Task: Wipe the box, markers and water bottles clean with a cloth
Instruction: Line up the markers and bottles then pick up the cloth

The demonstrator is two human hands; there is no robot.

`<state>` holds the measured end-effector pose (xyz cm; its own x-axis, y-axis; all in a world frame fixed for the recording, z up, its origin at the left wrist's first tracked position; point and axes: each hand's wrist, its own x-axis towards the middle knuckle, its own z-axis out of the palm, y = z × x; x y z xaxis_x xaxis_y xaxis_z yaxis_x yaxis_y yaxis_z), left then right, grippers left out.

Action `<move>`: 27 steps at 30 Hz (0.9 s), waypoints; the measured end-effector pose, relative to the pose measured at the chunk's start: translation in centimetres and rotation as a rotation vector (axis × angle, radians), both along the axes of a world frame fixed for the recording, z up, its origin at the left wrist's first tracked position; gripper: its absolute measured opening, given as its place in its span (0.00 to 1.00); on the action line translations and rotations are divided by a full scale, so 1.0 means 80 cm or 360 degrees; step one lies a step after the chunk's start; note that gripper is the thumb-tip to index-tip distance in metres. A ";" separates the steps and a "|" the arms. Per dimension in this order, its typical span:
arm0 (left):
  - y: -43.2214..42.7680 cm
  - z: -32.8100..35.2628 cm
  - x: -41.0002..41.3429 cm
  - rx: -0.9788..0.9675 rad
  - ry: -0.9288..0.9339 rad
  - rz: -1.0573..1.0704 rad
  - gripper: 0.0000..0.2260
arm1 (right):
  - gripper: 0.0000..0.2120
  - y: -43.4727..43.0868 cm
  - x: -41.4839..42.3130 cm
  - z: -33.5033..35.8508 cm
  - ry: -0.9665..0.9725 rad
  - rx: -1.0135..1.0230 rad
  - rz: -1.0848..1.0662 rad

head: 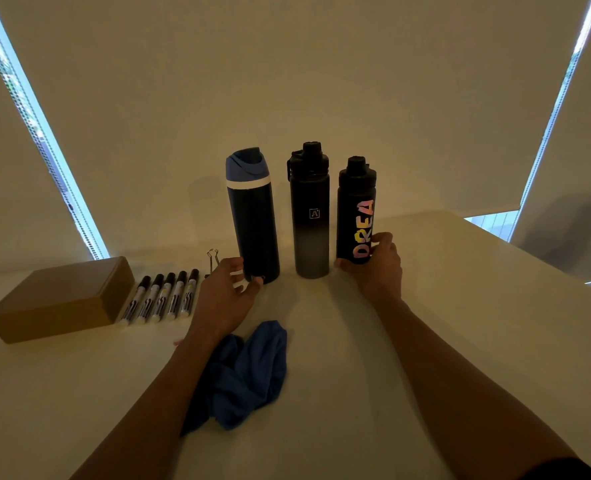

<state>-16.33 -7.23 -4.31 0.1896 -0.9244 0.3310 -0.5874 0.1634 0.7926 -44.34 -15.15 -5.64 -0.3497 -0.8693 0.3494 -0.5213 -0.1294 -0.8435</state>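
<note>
On the table [467, 306]: lettered bottle [356, 209] was gripped by right hand [377, 268]; navy bottle [254, 223] touched by left hand [226, 292], grip uncertain; wiping seemingly unstarted, cloth [249, 375] needed next.

A pale table [460, 306] fills the room's near side, a small wire-handled binder clip [212, 259] standing on it (handles up), with drawn cream roller blinds [287, 81] behind and thin strips of daylight [49, 150] at their edges.
</note>
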 end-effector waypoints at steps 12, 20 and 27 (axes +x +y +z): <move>0.002 -0.002 0.000 0.0040 -0.0126 -0.0041 0.19 | 0.36 0.022 0.000 -0.004 -0.0012 0.0072 -0.0017; 0.040 0.001 0.017 0.0043 -0.0713 -0.0103 0.09 | 0.13 0.077 0.019 0.000 0.0193 -0.0054 0.0182; 0.082 0.012 0.059 0.0191 -0.0702 -0.0117 0.12 | 0.09 0.148 0.091 0.012 0.0525 0.0145 0.0916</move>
<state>-11.61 -0.68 -3.38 -0.0125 -0.9668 0.2551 -0.8631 0.1393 0.4855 -37.06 -3.30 -4.71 0.2913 -0.9163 0.2749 -0.6229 -0.3997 -0.6725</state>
